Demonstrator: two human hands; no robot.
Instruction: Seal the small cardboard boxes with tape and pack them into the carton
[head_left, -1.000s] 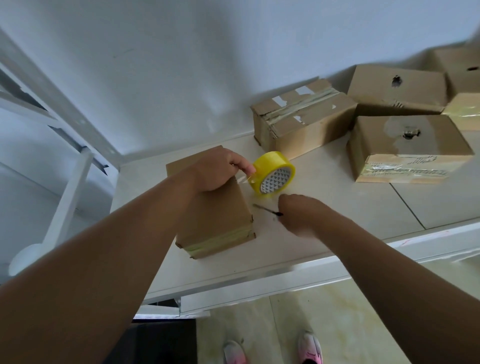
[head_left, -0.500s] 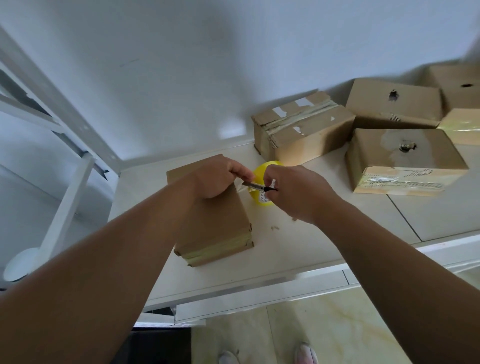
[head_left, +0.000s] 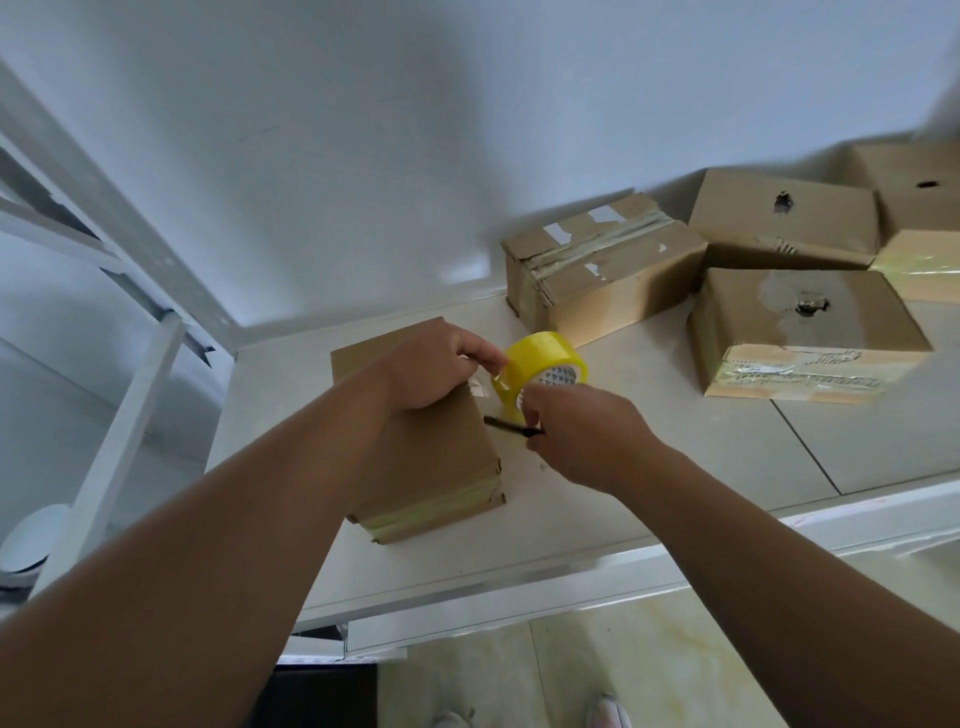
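Five cardboard boxes (head_left: 602, 260) are sitting on one table (head_left: 675, 467) (the far-right box is running out of view), alongside one yellow tape roll (head_left: 545, 358) and one dark pen-like tool (head_left: 506, 424) — two hands are working — left hand (head_left: 436, 364), right hand (head_left: 587, 436).

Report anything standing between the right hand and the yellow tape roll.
Nothing visible does. The right hand, gripping a thin black tool, has its fingertips at the near edge of the yellow tape roll; the left hand pinches the tape's loose end.
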